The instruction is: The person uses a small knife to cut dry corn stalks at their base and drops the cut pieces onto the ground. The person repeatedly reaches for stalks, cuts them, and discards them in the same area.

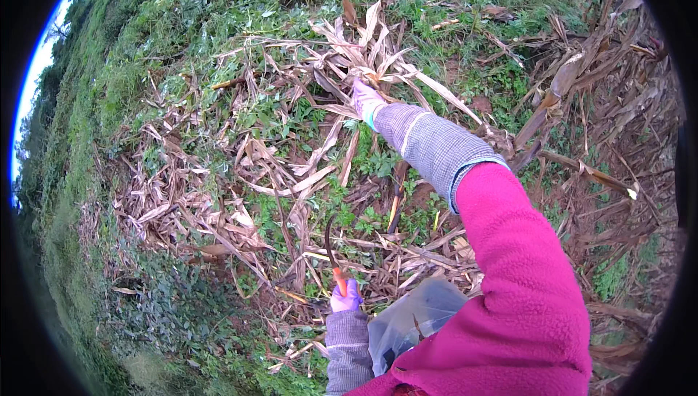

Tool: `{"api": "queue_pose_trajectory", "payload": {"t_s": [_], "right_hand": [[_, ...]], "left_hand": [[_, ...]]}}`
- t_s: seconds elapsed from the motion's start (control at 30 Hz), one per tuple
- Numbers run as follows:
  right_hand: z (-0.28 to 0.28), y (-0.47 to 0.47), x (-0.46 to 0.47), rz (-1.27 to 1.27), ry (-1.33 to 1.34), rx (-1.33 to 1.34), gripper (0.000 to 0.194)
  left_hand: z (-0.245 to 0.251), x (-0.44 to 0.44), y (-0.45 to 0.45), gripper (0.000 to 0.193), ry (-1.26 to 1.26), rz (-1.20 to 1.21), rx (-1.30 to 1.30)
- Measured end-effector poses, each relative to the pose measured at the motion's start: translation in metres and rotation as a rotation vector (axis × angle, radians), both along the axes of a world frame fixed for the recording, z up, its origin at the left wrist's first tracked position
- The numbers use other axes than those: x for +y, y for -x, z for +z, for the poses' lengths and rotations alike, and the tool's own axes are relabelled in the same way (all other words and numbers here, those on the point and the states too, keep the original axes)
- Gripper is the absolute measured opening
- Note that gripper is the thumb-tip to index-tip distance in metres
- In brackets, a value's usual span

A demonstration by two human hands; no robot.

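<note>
My left hand (346,297), in a purple and white glove, grips the orange handle of a sickle (331,246). The dark curved blade points up and away from me over the ground litter. Stretched far forward, my right hand (366,99) wears the same kind of glove and touches a heap of dry corn stalks and leaves (371,47). Its fingers are partly hidden among the leaves, so their grip is unclear. Grey checked sleeve covers run over both forearms, and a pink fleece sleeve (523,265) crosses the right foreground.
More dry corn leaves (163,194) lie on the left. Thick broken stalks (591,175) and tangled stubble are on the right. A translucent plastic sheet (414,309) shows by my body. Green weeds (191,14) cover the slope, with sky at the left rim.
</note>
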State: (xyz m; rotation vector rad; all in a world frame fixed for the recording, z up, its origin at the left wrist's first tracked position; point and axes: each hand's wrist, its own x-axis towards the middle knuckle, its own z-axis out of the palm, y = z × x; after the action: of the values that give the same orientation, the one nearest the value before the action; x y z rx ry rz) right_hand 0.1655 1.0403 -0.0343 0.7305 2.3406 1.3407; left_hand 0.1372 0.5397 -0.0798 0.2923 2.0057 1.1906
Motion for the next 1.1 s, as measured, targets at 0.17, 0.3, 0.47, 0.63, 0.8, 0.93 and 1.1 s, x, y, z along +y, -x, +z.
{"api": "queue_pose_trajectory", "payload": {"t_s": [0.17, 0.3, 0.47, 0.63, 0.8, 0.93, 1.1], "right_hand": [[0.003, -0.054, -0.056, 0.015, 0.223, -0.124, 0.019], [-0.033, -0.071, -0.112, -0.074, 0.358, -0.075, 0.017], [-0.031, -0.103, -0.123, -0.187, 0.361, 0.066, 0.028], [-0.046, -0.135, -0.127, -0.159, 0.139, 0.174, 0.022], [-0.067, -0.158, -0.145, -0.326, 0.191, 0.322, 0.011], [-0.074, -0.162, -0.159, -0.374, 0.223, 0.336, 0.025], [-0.079, -0.163, -0.173, -0.390, 0.177, 0.250, 0.034]], "left_hand": [[-0.029, 0.023, -0.044, 0.018, -0.044, -0.020, -0.063], [-0.045, 0.044, -0.045, 0.023, -0.078, 0.007, -0.097], [-0.057, 0.084, -0.033, 0.018, 0.125, -0.020, -0.293], [-0.165, 0.142, 0.002, 0.032, 0.231, -0.189, 0.023], [-0.161, 0.258, 0.010, 0.036, 0.236, -0.378, 0.266], [-0.191, 0.334, 0.020, 0.031, 0.209, -0.463, 0.339], [-0.206, 0.414, 0.020, 0.033, 0.272, -0.831, 0.411]]}}
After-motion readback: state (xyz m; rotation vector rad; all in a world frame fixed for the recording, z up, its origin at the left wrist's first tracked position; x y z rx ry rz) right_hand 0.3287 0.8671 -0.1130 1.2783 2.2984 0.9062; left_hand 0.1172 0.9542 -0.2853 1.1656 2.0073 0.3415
